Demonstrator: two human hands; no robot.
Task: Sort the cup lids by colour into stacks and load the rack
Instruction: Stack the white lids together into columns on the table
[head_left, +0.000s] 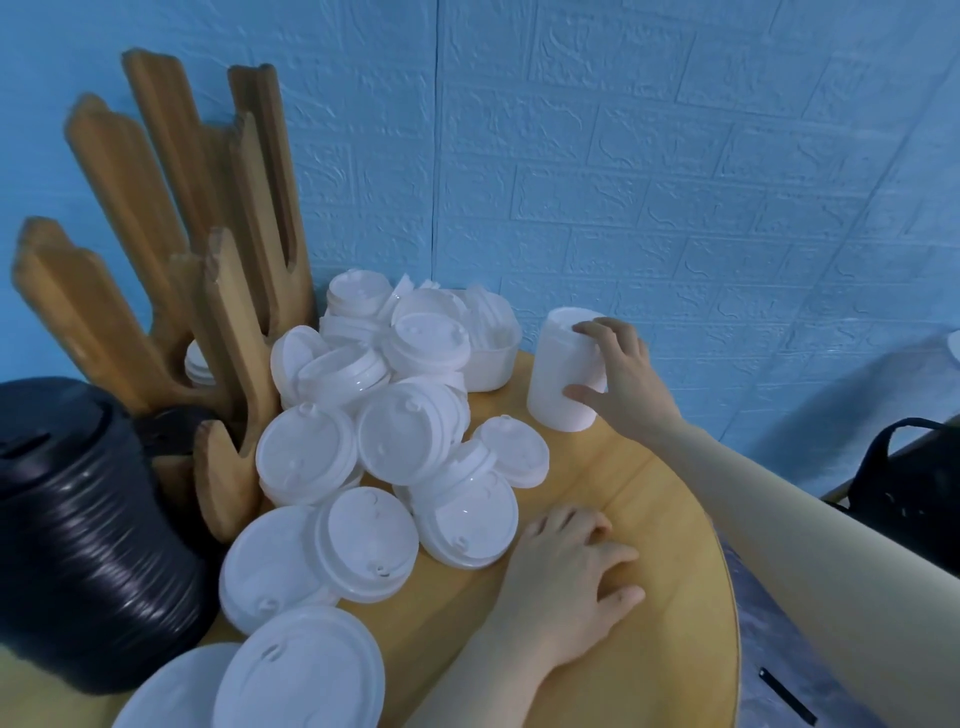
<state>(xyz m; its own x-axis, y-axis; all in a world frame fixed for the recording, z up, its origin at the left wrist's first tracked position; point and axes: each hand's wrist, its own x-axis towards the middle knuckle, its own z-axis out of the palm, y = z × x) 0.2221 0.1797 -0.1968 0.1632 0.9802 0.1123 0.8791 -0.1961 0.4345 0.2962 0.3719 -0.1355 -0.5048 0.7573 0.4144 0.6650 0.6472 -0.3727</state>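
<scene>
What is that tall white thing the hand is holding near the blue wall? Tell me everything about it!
It is a tall white stack of plastic cup lids, nested tightly so it looks like a smooth cylinder. It stands almost upright, leaning slightly, on the round yellow wooden table, near its far edge by the blue wall. The right hand grips its side, fingers at the top and thumb lower down. It stands apart from the loose lids.

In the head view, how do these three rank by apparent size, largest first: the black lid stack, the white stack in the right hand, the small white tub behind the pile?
1. Black lid stack, though it is nearest the camera, which inflates it.
2. White stack held by the right hand.
3. White tub, partly hidden by loose lids, so its place against the white stack is unsure.
</scene>
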